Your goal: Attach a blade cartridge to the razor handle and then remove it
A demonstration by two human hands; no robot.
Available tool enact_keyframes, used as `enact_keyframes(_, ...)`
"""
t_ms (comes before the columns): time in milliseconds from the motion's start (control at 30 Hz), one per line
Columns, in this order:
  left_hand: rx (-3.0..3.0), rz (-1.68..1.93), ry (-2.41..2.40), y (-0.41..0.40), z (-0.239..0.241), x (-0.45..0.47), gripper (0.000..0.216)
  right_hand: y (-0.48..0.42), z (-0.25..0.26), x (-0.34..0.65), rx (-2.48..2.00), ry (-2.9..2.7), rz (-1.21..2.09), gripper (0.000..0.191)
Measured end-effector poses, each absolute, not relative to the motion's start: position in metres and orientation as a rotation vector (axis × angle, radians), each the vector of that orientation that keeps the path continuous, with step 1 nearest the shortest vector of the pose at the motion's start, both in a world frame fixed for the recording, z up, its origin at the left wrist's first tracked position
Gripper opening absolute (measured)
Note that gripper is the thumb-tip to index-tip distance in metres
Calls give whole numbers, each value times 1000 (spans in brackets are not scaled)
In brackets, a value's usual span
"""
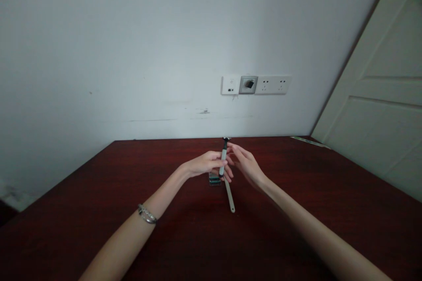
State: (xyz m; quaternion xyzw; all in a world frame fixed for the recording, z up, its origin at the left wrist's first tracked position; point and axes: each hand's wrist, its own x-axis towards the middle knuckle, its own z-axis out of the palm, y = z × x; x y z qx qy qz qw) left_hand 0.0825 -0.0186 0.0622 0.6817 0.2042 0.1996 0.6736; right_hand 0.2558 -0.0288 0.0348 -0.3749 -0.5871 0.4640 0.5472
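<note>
Head view: left hand (205, 163) grips a razor (223, 158); right hand (249, 166) beside it, grip unclear

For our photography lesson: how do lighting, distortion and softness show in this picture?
Head view: dim light, the table far darker than the wall; head view: apparent wide-angle stretch slants the door; head view: the small razor lacks crisp detail.

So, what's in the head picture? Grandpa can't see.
A left hand holds a pale-handled, razor-like tool, the right hand beside it, perhaps touching. Below, a pale strip and small case lie on a dark red table.
</note>
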Motion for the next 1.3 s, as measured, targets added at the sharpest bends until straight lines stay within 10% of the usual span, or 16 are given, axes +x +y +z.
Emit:
enact_keyframes(433,1541,779,622,-1,62,66,25,-38,8,259,-1839,-2305,364,37)
enact_keyframes(1067,1599,732,702,-5,66,68,27,-27,15,274,-1637,-2109,827,27)
enact_keyframes(1300,1629,733,681,-3,66,67,25,-30,9,266,-1785,-2193,469,39)
